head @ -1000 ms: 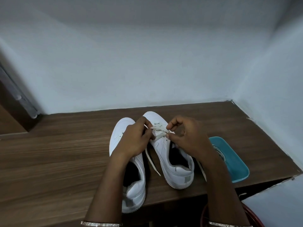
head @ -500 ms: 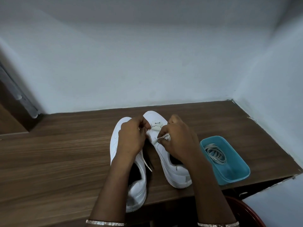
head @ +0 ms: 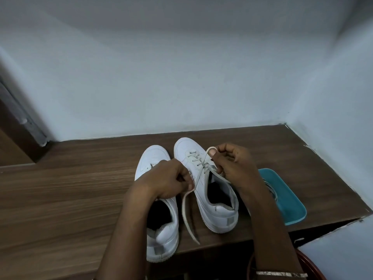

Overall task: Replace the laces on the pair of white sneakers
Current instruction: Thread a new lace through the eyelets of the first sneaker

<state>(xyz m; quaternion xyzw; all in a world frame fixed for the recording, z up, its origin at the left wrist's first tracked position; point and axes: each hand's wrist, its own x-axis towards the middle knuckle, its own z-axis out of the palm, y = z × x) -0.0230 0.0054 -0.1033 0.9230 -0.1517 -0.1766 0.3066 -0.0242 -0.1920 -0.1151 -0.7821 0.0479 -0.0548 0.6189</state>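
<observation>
— Where's the lace (head: 186,216) at the moment?
— It's threaded through the far eyelets of the right sneaker (head: 219,209), which stands on the wooden table (head: 70,188) with its toe toward the far wall (head: 181,87). One end rises in a small loop to your right hand (head: 236,168), and another strand passes under that hand along the shoe's right side. The other end runs left into your left hand (head: 165,178), then drops and lies on the table between the two shoes, trailing toward the near edge.

— And how am I gripping it?
— Your right thumb and forefinger pinch the loop just above the shoe's right side, with the other fingers curled in. Your left fingers are curled too, and thumb and forefinger pinch the strand just left of the shoe's opening.

— What about the other shoe?
— The left sneaker (head: 161,235) stands just beside the first, a little nearer to you, toe also pointing far. Your left hand covers its tongue, so I cannot tell whether it is laced.

— Anything else around?
— A teal tray (head: 290,209) sits on the table right of the shoes, partly behind your right forearm, with pale spare laces (head: 271,190) lying in it. You have a bangle (head: 282,274) on your right wrist.
</observation>
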